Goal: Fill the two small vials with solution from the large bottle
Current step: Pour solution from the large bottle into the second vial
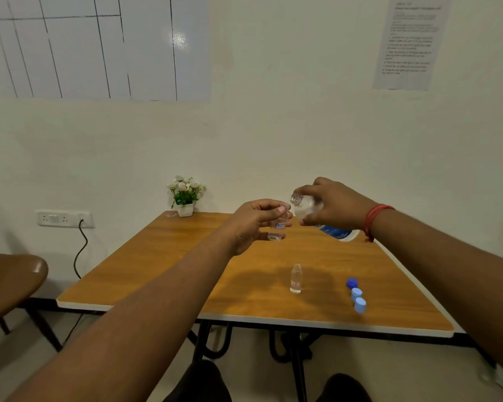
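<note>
holding a small vial (277, 227) upright, the left hand (251, 223) has its fingers curled round it, while the right hand (331, 206) grips the tilted large bottle (317, 216), its mouth just above the vial.

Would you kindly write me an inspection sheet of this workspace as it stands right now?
Surface: wooden table with a pale edge, standing against the wall.
Job's things: large bottle, uncapped, tipped with its mouth toward the held vial; a second vial stands open on the table; three blue caps lie at its right.
Clutter: small potted flowers at the table's far edge.
Grippers: left hand holds the vial; right hand grips the bottle.
Cables: black cord hanging from the wall socket.
Surroundings: brown chair at left, whiteboard and printed sheet on the wall.
</note>
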Demonstrator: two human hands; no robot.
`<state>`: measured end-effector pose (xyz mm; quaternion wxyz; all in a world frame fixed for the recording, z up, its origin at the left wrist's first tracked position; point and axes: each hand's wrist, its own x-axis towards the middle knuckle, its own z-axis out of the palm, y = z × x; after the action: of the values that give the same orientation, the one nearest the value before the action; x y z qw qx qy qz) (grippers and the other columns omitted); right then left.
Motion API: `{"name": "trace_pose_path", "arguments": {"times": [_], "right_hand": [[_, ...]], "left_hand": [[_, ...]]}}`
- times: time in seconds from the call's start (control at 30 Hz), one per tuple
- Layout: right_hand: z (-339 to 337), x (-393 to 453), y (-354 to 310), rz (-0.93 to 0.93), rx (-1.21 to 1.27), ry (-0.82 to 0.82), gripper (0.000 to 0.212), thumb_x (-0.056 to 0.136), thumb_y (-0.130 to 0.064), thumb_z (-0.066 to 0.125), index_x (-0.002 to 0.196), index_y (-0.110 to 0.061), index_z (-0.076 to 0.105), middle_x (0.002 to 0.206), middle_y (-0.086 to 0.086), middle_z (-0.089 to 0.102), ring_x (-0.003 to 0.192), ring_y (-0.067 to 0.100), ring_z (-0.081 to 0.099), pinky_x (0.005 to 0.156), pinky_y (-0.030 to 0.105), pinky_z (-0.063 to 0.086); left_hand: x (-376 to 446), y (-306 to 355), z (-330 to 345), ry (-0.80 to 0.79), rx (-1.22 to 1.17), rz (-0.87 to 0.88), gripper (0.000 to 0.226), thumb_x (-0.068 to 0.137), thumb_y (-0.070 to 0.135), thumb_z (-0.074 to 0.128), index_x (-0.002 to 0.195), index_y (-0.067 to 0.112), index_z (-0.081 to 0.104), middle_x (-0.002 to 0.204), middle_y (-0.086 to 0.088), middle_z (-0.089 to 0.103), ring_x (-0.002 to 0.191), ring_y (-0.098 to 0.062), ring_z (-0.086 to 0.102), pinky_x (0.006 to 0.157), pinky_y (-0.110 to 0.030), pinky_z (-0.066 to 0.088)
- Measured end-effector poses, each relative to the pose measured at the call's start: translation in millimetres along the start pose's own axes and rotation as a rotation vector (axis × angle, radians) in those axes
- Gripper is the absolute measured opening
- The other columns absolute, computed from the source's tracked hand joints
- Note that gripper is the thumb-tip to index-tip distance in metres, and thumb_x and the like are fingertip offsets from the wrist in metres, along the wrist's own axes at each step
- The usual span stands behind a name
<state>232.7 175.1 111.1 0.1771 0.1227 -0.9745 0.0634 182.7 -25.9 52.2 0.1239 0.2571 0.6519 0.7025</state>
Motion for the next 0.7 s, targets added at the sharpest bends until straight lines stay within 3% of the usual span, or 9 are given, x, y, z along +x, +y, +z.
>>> {"name": "trace_pose_path", "arguments": {"times": [0.7], "right_hand": [[1.3,-0.6,-5.1,-0.059,-0.103,-0.011,0.071,0.081,-0.046,0.070,0.144,-0.031,0.041,0.106,-0.004,0.039,0.093,0.015,0.044,0.077,0.025,0.039]], "left_hand": [[-2.4,0.5,-1.4,-0.005,0.066,0.002,0.021,0.097,0.017,0.063,0.115,0.011,0.071,0.113,-0.011,0.074,0.106,-0.026,0.072,0.093,-0.057,0.055]]}}
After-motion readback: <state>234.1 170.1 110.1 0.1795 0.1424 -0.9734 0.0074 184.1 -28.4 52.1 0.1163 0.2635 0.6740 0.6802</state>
